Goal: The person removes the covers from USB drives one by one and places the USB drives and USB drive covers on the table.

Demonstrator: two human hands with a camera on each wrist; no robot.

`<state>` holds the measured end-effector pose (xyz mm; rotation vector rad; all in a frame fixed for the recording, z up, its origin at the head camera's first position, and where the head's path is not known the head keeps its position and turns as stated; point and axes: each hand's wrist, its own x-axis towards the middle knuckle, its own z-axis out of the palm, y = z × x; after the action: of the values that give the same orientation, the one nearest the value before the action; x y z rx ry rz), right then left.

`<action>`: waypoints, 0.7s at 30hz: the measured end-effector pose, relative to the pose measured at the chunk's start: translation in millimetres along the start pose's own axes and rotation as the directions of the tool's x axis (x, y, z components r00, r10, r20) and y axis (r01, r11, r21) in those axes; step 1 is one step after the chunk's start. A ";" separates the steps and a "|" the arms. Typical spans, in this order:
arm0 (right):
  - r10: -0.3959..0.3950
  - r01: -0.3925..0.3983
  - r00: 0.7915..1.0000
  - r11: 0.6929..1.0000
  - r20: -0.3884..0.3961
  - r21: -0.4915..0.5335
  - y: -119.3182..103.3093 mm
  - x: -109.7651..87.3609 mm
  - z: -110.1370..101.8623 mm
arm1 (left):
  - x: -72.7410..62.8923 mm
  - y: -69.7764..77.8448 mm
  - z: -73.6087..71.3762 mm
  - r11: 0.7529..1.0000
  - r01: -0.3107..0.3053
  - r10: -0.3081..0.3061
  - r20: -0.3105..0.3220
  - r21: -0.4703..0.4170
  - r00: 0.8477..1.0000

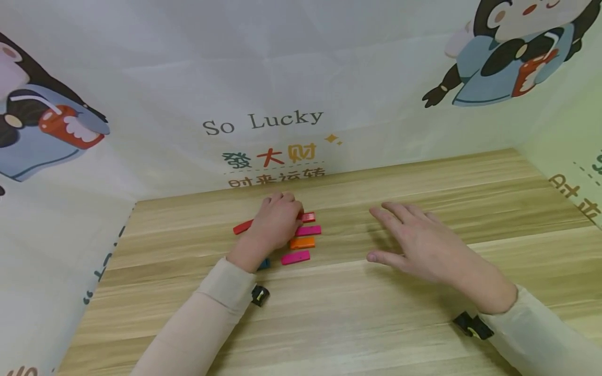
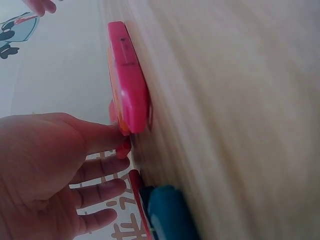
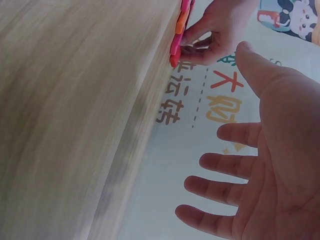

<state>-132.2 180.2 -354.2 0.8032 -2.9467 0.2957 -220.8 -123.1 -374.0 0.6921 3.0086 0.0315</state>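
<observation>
My left hand point(image 1: 277, 222) reaches to the back of a short column of small flat plastic pieces. Its thumb and index finger pinch a red piece point(image 1: 308, 217), seen also in the right wrist view point(image 3: 174, 60). In front of that lie a pink piece point(image 1: 310, 230), an orange piece point(image 1: 302, 242) and a nearer pink piece point(image 1: 296, 257). Left of the hand are another red piece point(image 1: 243, 226) and a dark blue piece point(image 1: 264, 263), partly hidden by the wrist. My right hand point(image 1: 418, 243) hovers to the right with fingers spread, touching none of the pieces.
A wooden tabletop point(image 1: 357, 324) bears all the pieces. Behind it rises a white printed sheet point(image 1: 376, 130) with lettering and cartoon figures, and similar sheeting stands at the left and right sides. Small black devices are on both wrists.
</observation>
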 end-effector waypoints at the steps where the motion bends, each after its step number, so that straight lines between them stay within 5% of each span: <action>1: -0.001 0.001 1.000 1.000 0.000 0.001 -0.4 0.7 0.3 | -0.1 0.0 0.0 1.000 0.001 -0.001 -0.003 -0.004 1.000; 21: -0.024 0.024 1.000 1.000 0.016 0.000 -7.6 15.2 0.9 | -1.2 -1.5 -1.1 0.997 -0.015 0.012 -0.045 -0.074 0.999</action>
<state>-141.3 166.1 -352.0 0.8444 -2.9497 0.2886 -220.4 -125.0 -373.0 0.7141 3.0274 0.1604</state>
